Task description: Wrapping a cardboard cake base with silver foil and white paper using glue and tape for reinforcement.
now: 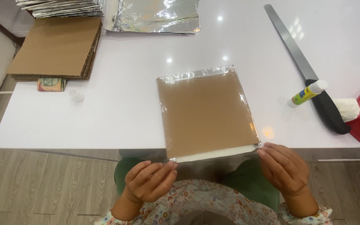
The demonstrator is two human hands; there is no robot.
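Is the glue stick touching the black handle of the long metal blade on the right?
Cannot tell. In the head view the glue stick overlaps the black handle from above, so contact is not plainly shown.
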